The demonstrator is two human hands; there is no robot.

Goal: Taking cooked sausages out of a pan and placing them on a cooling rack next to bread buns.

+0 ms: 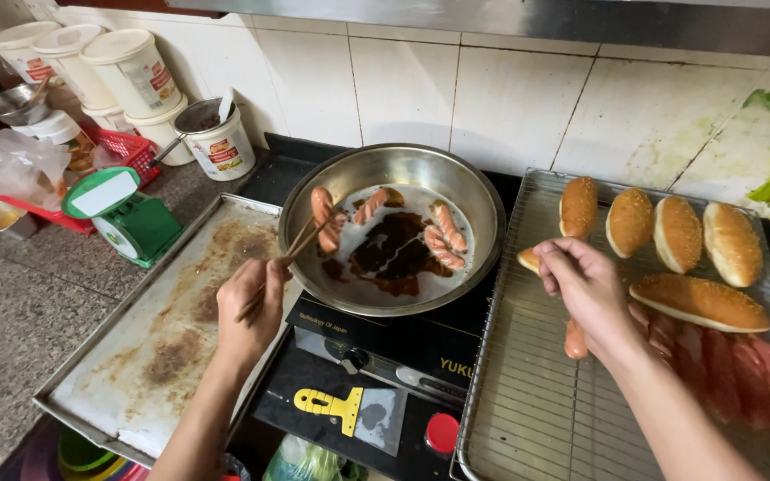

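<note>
on the tabletop by the tiled wall, our left hand [249,307] grips chopsticks [289,258] turning sausages [325,218] in the pan [474,191]; our right hand [585,289] closes on a bun [528,259] over the rack [528,401].

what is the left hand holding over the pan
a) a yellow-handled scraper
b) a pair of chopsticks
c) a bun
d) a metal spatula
b: the left hand grips a pair of chopsticks whose tips reach a sausage in the pan, while the yellow-handled scraper lies untouched in front of the stove.
</note>
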